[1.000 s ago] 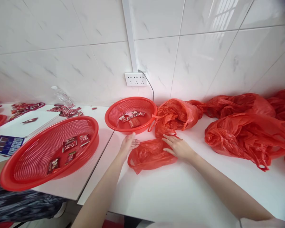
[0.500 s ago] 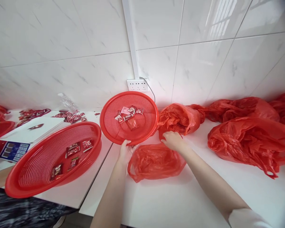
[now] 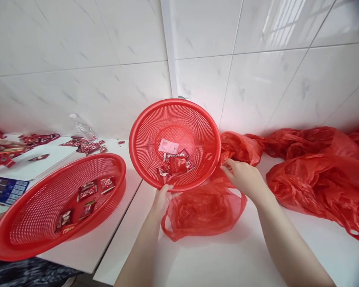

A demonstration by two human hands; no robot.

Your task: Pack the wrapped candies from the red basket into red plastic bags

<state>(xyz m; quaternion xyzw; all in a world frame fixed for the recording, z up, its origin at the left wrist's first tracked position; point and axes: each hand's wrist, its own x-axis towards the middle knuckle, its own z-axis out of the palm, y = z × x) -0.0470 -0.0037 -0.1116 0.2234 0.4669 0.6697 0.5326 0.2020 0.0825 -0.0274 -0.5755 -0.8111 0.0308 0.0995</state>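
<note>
My left hand grips the near rim of a round red mesh basket and holds it tilted steeply toward me above the white table. Several small red packets have slid to its lower side. My right hand holds up the edge of an open red plastic bag that lies just under the basket.
A larger red mesh basket with several packets stands at the left on a second table. Full red plastic bags lie along the wall at the right. A scale display, loose packets and a clear bottle are far left.
My left hand has taken the small basket by its rim, lifted it off the table and tipped it toward me; the packets slid down. My right hand moved from flat on the bag to its edge.
</note>
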